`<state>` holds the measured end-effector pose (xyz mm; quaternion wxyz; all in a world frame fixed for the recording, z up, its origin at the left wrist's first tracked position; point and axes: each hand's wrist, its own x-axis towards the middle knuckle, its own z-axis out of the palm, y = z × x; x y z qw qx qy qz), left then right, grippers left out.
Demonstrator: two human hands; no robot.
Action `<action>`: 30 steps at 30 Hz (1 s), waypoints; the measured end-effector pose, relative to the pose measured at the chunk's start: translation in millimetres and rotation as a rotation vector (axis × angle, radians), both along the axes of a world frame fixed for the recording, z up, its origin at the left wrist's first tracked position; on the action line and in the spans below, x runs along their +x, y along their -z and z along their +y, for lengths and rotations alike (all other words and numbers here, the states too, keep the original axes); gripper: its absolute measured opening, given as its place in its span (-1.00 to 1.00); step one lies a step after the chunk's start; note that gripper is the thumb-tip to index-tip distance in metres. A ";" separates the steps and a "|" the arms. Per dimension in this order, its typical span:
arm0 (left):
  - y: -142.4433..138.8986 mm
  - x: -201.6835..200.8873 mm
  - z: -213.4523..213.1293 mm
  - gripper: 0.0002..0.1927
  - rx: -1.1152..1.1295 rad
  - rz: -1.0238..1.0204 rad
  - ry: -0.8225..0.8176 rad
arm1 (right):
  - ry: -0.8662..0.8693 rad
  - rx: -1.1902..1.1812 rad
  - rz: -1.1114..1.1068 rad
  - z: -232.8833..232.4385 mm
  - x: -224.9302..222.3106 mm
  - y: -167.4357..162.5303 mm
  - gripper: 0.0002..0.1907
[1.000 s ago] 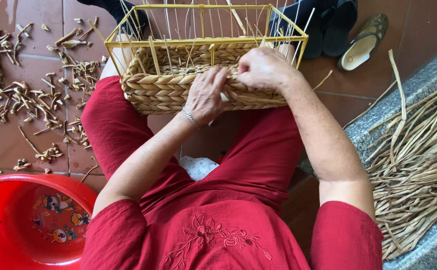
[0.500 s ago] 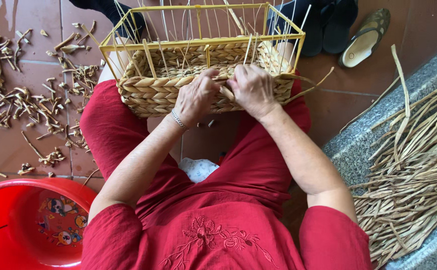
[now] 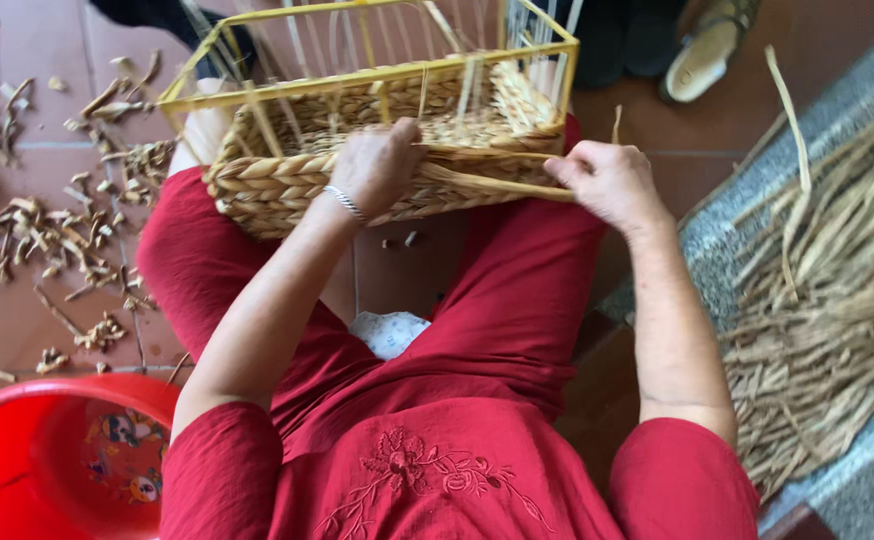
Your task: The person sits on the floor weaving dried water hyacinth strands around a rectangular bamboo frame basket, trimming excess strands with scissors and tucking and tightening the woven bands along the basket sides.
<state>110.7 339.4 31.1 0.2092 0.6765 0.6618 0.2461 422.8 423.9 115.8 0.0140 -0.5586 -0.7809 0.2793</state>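
Now we weave: our left hand (image 3: 382, 160) presses fingers together on the basket (image 3: 357, 185), while our right hand (image 3: 607, 180) pinches the strand (image 3: 497, 182) taut. Next, we judge, comes tucking it behind an upright.

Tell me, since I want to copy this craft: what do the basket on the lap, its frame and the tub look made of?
Basket: braided dried plant fibre, matte tan, probably grass or rush. Frame: thin rigid rods in glossy yellow, likely coated metal wire. Tub: smooth shiny red, apparently plastic.
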 end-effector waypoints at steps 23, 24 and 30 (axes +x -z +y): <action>10.0 2.3 4.2 -0.78 -0.523 -0.400 0.066 | 1.078 -0.696 0.026 -411.6 418.7 48.3 -0.83; 11.6 2.6 2.9 -0.78 -0.529 -0.405 0.059 | 1.096 -0.801 -0.044 -429.2 417.9 51.7 -0.83; 13.6 30.3 -6.9 -0.77 -0.568 -0.431 0.029 | 0.964 -1.204 -0.492 -509.9 368.2 78.5 -0.60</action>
